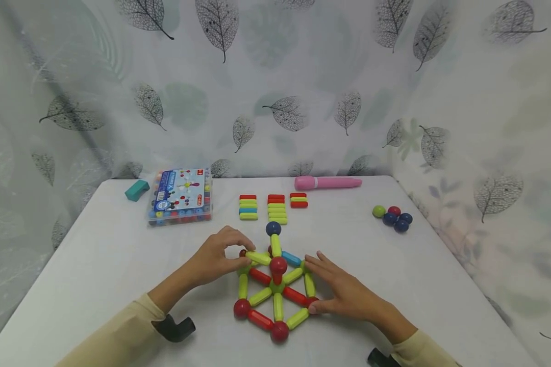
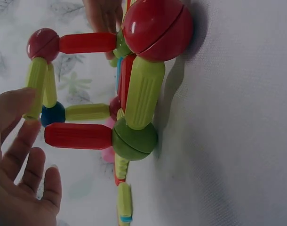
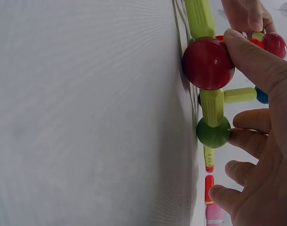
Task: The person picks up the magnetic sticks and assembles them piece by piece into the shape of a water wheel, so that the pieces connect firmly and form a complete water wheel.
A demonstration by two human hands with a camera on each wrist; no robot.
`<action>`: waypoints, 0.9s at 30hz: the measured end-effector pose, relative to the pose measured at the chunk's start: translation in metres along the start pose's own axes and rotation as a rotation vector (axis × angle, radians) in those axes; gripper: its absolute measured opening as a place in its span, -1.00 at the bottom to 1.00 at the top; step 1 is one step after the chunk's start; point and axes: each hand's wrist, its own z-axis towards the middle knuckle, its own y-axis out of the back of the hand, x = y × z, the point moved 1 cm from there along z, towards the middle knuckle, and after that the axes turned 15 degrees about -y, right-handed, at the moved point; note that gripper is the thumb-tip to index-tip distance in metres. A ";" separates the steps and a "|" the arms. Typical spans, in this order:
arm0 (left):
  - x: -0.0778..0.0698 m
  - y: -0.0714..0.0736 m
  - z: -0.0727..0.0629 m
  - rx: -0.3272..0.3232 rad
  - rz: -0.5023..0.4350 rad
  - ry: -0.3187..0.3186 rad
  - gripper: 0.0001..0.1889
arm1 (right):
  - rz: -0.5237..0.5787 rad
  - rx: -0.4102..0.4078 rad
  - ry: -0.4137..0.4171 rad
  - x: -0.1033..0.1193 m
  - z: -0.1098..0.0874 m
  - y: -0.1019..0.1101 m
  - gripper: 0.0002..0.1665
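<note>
A magnetic stick-and-ball model stands mid-table. Its flat ring of sticks and balls has spokes meeting at a green ball (image 1: 277, 286). Above the hub, a red ball (image 1: 278, 265) tops a red upright stick, and a dark blue ball (image 1: 273, 228) tops a yellow-green one. My left hand (image 1: 220, 257) pinches a yellow-green stick (image 2: 36, 84) between thumb and forefinger; its far end meets the raised red ball. Close by, another red upright stick (image 2: 78, 136) rises from a green ball. My right hand (image 1: 342, 288) rests its thumb on a red ball (image 3: 208, 64), fingers touching a green ball (image 3: 214, 133).
Behind the model lie short rows of loose sticks (image 1: 248, 208). A clear box of parts (image 1: 183, 193) and a teal block (image 1: 137, 190) are at the back left. A pink marker-shaped object (image 1: 328, 183) lies at the back; several loose balls (image 1: 401, 224) sit at right.
</note>
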 end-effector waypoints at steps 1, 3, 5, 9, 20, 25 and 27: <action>0.000 0.000 -0.002 -0.021 0.001 0.017 -0.69 | -0.001 0.000 0.001 0.000 0.000 0.000 0.16; -0.001 -0.001 -0.009 -0.071 0.017 0.064 -0.62 | -0.003 -0.001 0.003 0.000 0.001 -0.001 0.16; -0.001 -0.002 -0.018 -0.127 0.035 0.133 -0.57 | -0.007 0.000 0.002 0.000 0.001 -0.001 0.16; -0.005 -0.010 -0.039 -0.133 0.071 0.302 -0.62 | -0.010 0.007 -0.008 0.001 0.001 -0.002 0.16; -0.021 -0.033 -0.062 0.268 0.197 0.190 -0.62 | 0.005 -0.002 0.014 0.002 -0.001 0.001 0.15; -0.021 -0.029 -0.058 0.304 0.195 0.177 -0.66 | -0.021 -0.015 0.006 0.001 -0.003 0.002 0.11; -0.019 -0.026 -0.056 0.309 0.206 0.176 -0.68 | -0.036 -0.032 0.006 0.001 -0.004 0.003 0.07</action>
